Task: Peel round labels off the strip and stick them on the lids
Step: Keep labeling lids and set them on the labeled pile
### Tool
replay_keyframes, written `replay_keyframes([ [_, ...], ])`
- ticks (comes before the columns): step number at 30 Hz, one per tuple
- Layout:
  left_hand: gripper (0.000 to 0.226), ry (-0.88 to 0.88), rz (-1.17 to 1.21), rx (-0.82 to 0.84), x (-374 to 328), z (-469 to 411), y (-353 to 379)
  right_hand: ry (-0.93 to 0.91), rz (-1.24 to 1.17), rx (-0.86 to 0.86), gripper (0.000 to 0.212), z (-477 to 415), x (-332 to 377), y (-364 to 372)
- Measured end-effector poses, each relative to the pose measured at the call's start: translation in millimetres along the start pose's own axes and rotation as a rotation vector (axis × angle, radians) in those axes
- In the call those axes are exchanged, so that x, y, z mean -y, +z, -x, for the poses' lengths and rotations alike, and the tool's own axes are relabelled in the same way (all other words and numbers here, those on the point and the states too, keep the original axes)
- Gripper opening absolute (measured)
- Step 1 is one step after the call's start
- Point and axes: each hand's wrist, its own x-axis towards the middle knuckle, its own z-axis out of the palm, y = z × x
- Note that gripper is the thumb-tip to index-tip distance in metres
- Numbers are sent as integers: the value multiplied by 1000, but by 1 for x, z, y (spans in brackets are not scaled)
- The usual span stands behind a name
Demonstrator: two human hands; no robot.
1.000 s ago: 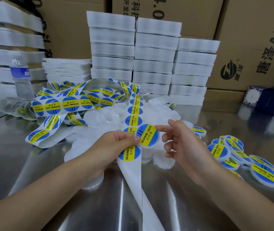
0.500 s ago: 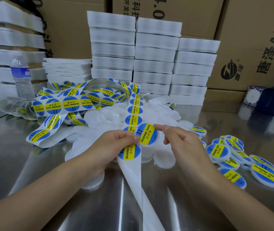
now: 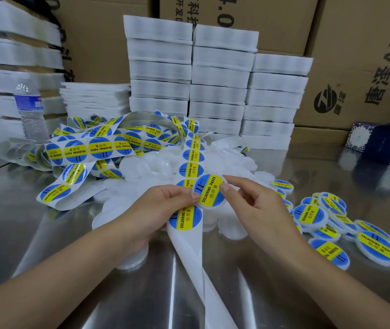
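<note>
Since a second ago the right hand [image 3: 258, 205] has closed in from just beside the round white plastic lid [image 3: 220, 204] and now pinches its right edge, thumb tip pressed on the blue-and-yellow round label [image 3: 209, 193] covering its top. Opposite, the left hand [image 3: 163, 205] grips the lid's left edge under its thumb, fingers curled beneath the white backing strip [image 3: 189, 252]. That strip's bare tail runs down between the forearms, and its labelled length climbs beyond the hands into a loose tangle past the left hand. A heap of unlabelled white lids [image 3: 156, 162] lies just beyond both hands. Labelled lids [image 3: 331, 224] lie scattered right of the right hand. Stacked white foam trays [image 3: 220, 74] rise far beyond the hands, before closed brown cardboard cartons [image 3: 355, 67] whose contents are hidden. Both forearms reach forward over the shiny steel table [image 3: 46, 245], wrists angled inward.
</note>
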Motion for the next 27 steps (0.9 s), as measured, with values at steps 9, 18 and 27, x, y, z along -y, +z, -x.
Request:
replay_keyframes([
  [9,11,8,63,141,-2,5,3,-108,30,222,68,7,2,4],
  [18,34,-3,19,191,1,6,2,-77,19,234,52,6,2,1],
  [27,53,-63,48,190,2,1,2,-68,0,209,38,1,-2,1],
])
